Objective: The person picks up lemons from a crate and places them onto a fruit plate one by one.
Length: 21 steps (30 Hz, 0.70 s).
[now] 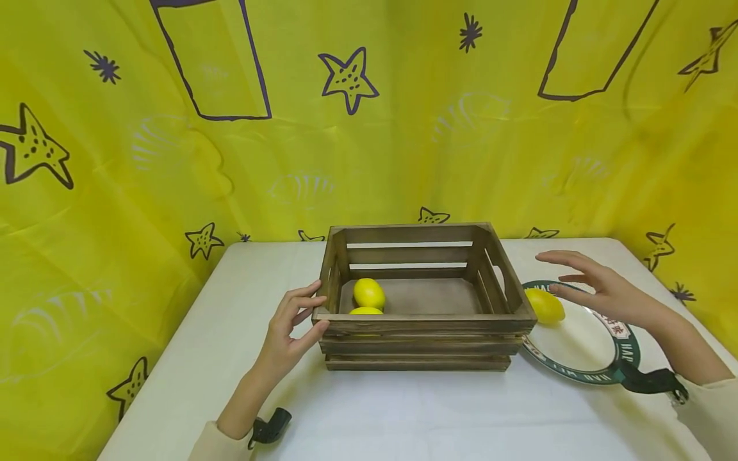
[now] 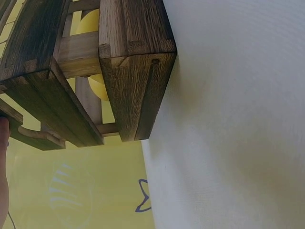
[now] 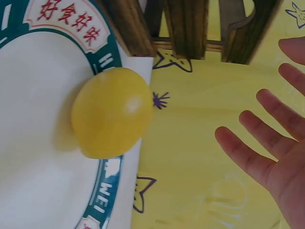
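Observation:
A brown slatted wooden crate (image 1: 421,325) stands on the white table, with two lemons inside at its left; the upper lemon (image 1: 369,294) shows whole, the lower is partly hidden by the front slat. My left hand (image 1: 290,320) rests on the crate's left end, fingers and thumb at the rim. To the right, a third lemon (image 1: 544,306) lies on a white plate (image 1: 576,349) with a green patterned rim. Above that plate my right hand (image 1: 605,291) hovers, fingers spread and apart from the lemon (image 3: 112,113) in the right wrist view.
The white table (image 1: 403,416) runs up to a yellow cloth (image 1: 392,160) printed with starfish, which hangs behind and on both sides. The plate's left edge sits close against the crate's right end. Black straps (image 1: 271,426) circle both wrists.

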### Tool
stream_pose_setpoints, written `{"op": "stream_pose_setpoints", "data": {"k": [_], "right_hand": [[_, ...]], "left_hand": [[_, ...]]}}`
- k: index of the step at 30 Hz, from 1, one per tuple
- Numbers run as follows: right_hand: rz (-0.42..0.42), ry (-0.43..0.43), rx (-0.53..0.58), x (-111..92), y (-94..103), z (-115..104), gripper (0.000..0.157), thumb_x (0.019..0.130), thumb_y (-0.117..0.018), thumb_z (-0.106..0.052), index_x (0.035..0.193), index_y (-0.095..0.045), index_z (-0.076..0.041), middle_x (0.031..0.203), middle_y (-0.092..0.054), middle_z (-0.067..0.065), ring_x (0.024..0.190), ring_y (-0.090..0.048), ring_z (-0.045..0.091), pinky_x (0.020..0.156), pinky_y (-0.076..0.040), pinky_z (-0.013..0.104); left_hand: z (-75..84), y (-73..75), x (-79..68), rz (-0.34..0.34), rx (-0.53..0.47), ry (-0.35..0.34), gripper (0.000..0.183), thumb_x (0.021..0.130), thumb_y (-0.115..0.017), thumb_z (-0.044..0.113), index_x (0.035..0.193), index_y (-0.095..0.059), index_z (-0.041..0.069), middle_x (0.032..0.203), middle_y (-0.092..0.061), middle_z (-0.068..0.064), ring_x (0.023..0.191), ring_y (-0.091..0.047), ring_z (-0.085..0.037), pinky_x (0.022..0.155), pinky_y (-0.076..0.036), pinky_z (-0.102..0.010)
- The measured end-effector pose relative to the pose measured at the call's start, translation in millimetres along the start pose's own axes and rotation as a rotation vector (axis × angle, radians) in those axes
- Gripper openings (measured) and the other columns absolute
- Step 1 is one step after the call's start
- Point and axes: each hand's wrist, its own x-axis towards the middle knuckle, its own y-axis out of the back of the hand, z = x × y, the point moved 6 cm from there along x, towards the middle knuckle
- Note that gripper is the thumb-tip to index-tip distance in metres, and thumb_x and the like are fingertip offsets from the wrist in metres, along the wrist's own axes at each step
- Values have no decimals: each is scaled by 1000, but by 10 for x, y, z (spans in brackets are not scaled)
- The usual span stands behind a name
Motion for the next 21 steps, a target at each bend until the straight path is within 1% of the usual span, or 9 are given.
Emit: {"op": "stream_pose_setpoints", "data": {"k": [6,13,16,21], "right_hand": [[0,3,-29,19,68,-65,65,79,-68,16,139,-46,2,145,-37,-23,128,-34,-12,92,-37,1],[-28,-17,11,38,48,-145,69,81,-66,15,143,-42,-1,147,-38,-21,126,-38,-11,91,-40,3],[-41,15,28,60,31,-214,71,80,-65,18,144,-40,1,148,-37,-18,127,-39,-10,92,-41,3],[-58,95,58,144,20,-360,71,78,-63,23,142,-39,6,148,-40,-11,130,-40,-4,95,-41,6]], "left_hand": [[7,-5,9,-3,-8,5,42,78,-71,-12,117,-60,2,134,-51,-21,128,-47,-6,98,-46,-19],[5,-6,11,-4,-9,2,42,78,-71,-12,116,-60,1,134,-51,-22,128,-47,-7,98,-46,-20],[-10,-15,4,-4,-6,4,42,78,-72,-11,116,-60,1,133,-51,-23,129,-47,-7,98,-46,-18],[-22,-19,0,1,-4,0,42,77,-73,-11,116,-60,0,133,-50,-24,129,-46,-8,98,-46,-17]]}}
